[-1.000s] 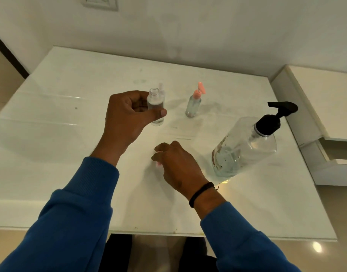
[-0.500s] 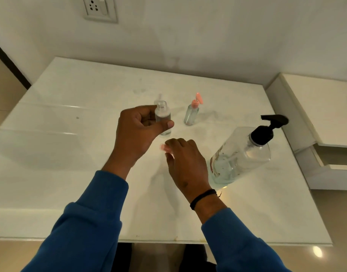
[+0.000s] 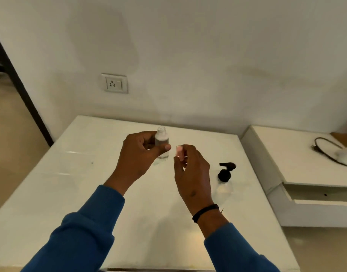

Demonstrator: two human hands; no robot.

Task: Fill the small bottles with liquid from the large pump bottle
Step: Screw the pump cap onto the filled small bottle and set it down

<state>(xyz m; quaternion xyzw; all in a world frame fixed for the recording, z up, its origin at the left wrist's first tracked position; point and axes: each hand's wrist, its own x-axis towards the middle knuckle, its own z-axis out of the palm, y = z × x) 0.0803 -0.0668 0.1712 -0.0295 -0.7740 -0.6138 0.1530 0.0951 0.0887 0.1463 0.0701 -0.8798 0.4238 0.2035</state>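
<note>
Our left hand (image 3: pixel 138 154) grips the small bottle (image 3: pixel 162 146) upright, mouth open. Just right of it, our right hand (image 3: pixel 192 171) pinches the pink cap (image 3: pixel 179 150), nearly level with the mouth.

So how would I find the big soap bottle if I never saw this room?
Look at the white table against the wall, then at its right side, just past the right hand. The large pump bottle stands there with a clear body. Its black pump top sets it apart from the small clear bottle, open on top, that the left hand holds up.
</note>
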